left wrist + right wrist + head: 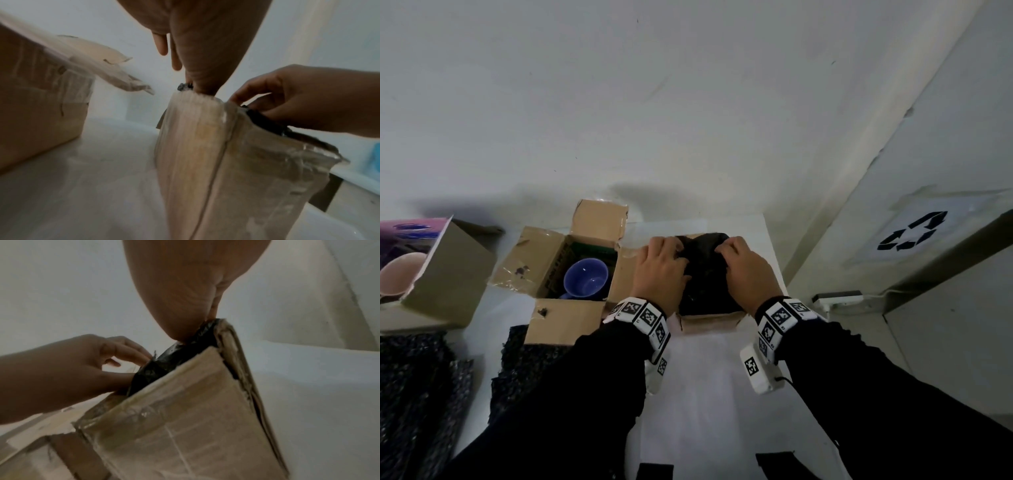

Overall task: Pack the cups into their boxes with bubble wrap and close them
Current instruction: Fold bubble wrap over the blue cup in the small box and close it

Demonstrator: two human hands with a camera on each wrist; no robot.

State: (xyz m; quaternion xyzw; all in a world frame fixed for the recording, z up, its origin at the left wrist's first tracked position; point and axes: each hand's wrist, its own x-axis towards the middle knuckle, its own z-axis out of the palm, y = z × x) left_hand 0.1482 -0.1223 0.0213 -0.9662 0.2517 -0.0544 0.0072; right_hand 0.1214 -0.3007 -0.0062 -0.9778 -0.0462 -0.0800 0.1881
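While both hands work at its mouth, the small brown cardboard box (709, 322) stands upright on the white table (709, 394), directly in front of the person, its long axis vertical and its opening facing up. A black bubble-wrap bundle (707, 274) fills that opening and rises slightly proud of the rim; whether a cup lies inside it cannot be confirmed, as the wrap hides its contents.

The left hand (662, 274) has its fingers curled over the left side of the bundle, thumb against the wrap in the right wrist view. The right hand (748, 274) likewise has its fingers curled onto the right side, fingertips (238, 97) digging in at the box edge. Both grip or press the wrap; neither is released.

Handling assessment: the wrap is soft, springy and somewhat slick, and will likely rebound if let go. Any cup within would be rigid and fragile, so pressure is best applied evenly from above, at the bundle's shoulders, not at one corner. The box wall is thin, taped and worn; it may bow or tip under one-sided force, so steadying its side seems advisable.

Just beside it on the left stands a larger open cardboard box (551, 270), flaps spread, holding a blue ceramic cup (585, 277) mouth upward and unwrapped. Farther left, a tilted carton (448, 274) shows a pink cup (400, 277). Sheets of dark bubble wrap (417, 394) lie on the near left.
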